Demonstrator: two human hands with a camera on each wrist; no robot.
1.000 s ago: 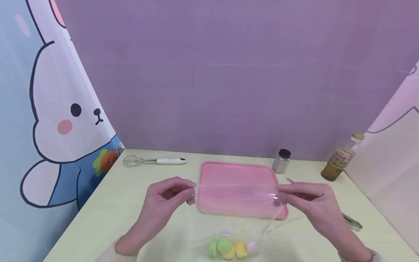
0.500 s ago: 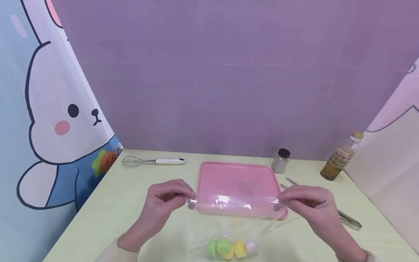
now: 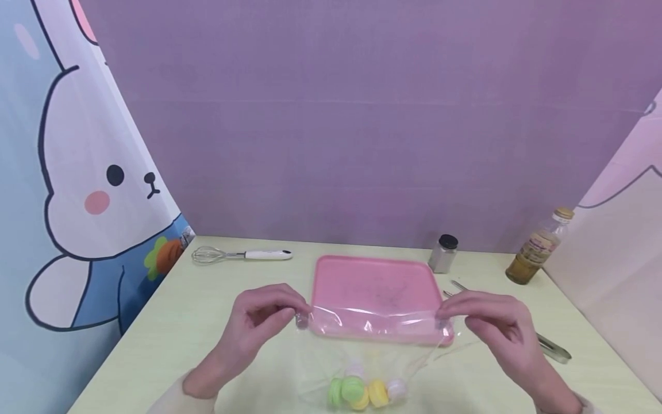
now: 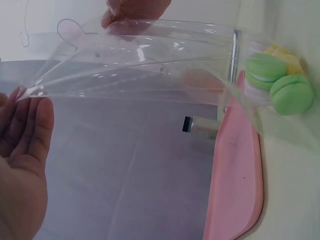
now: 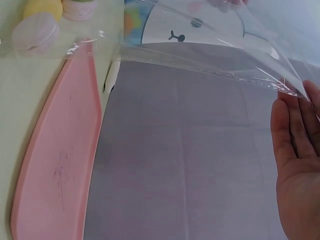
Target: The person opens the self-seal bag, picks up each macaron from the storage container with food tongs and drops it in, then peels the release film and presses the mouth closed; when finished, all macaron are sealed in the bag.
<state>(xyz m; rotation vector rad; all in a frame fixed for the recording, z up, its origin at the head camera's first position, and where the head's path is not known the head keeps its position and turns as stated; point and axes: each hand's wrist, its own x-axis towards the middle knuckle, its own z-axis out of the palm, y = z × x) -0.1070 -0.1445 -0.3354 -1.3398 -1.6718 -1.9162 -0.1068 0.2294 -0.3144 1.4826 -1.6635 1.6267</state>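
A clear plastic bag (image 3: 362, 328) is stretched between both hands in the head view. Its upper edge hangs over the near part of a pink tray (image 3: 377, 282). My left hand (image 3: 264, 325) pinches the bag's left upper corner between thumb and fingers. At the other corner, my right hand (image 3: 493, 328) has its fingertips on the film, and the thumb sits a little apart from them. Several macarons, among them a green macaron (image 4: 291, 95), a yellow macaron (image 3: 378, 393) and a lilac macaron (image 5: 36, 34), show through the film at the bag's lower end.
A whisk (image 3: 243, 255) lies at the back left of the table (image 3: 191, 322). Behind the tray's right corner stands a black-lidded jar (image 3: 443, 254). Farther right is a corked bottle (image 3: 538, 250) with amber liquid. Metal tongs (image 3: 553, 348) lie partly beneath the right hand.
The bag's upper edge has dropped slightly and its mouth shows a wider curve. My right thumb has moved away from the fingertips. The macarons have stayed nearly in place.
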